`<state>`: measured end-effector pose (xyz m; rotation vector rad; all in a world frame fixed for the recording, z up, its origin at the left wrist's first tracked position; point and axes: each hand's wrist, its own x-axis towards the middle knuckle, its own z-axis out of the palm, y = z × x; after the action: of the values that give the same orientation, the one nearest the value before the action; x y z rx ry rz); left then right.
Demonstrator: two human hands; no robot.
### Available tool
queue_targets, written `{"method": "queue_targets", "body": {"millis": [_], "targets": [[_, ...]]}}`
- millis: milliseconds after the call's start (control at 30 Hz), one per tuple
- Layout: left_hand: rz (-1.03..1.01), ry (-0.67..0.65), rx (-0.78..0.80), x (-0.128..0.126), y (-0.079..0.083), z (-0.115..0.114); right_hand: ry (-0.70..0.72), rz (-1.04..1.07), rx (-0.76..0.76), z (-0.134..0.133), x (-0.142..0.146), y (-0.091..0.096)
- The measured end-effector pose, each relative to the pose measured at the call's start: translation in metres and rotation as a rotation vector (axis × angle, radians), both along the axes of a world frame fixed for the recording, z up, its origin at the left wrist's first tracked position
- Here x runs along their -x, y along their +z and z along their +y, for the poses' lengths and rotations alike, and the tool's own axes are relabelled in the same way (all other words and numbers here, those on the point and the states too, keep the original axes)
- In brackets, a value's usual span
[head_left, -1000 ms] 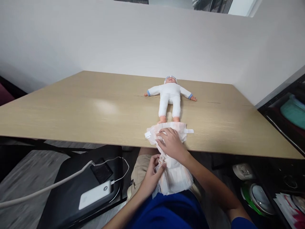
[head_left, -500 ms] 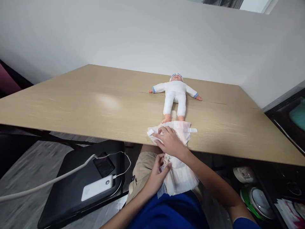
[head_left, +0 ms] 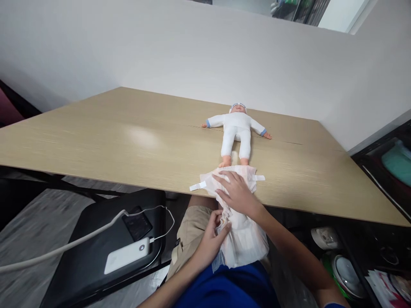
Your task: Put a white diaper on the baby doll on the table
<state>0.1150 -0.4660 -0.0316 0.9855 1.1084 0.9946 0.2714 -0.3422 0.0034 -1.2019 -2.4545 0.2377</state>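
A white disposable diaper (head_left: 245, 244) lies unfolded from the table's front edge down over my lap. Its two fastening tabs stick out sideways at the far end. My right hand (head_left: 237, 193) rests on the upper part of the diaper, palm down with fingers spread. Lower down, my left hand (head_left: 210, 239) pinches the diaper's gathered left edge between thumb and fingers. Just beyond the far end, a baby doll (head_left: 236, 132) in a white suit with blue cuffs lies on its back, arms stretched out, its feet close to the diaper.
The wooden table (head_left: 96, 137) reaches back to a pale wall. At the lower left, a black chair (head_left: 83, 252) holds a white power bank (head_left: 126, 255) with a cable and a dark phone (head_left: 138, 225). Dark shelving with several items stands at the right.
The diaper's left fastening tab, folded in before, now extends outward to the left. My right hand has shifted slightly right and flattened its fingers. My left hand keeps its pinch.
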Motion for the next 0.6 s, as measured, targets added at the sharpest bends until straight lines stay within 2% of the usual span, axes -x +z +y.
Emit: {"method": "queue_targets", "body": {"millis": [167, 300, 367, 500, 600], "targets": [[-0.002, -0.008, 0.036, 0.007, 0.001, -0.010, -0.180, -0.035, 0.001, -0.024, -0.017, -0.005], [0.043, -0.020, 0.015, 0.014, -0.001, -0.011, -0.233, -0.095, 0.006, -0.034, -0.008, -0.009], [0.141, -0.021, -0.035, 0.020, 0.001, -0.009, -0.245, -0.108, 0.009, -0.032, -0.002, -0.011], [0.463, 0.071, -0.327, 0.038, 0.009, 0.007, -0.268, -0.098, 0.008, -0.026, 0.003, -0.016], [0.626, 0.100, -0.599, 0.057, 0.022, 0.037, -0.275, -0.073, 0.004, -0.024, 0.002, -0.019]]}}
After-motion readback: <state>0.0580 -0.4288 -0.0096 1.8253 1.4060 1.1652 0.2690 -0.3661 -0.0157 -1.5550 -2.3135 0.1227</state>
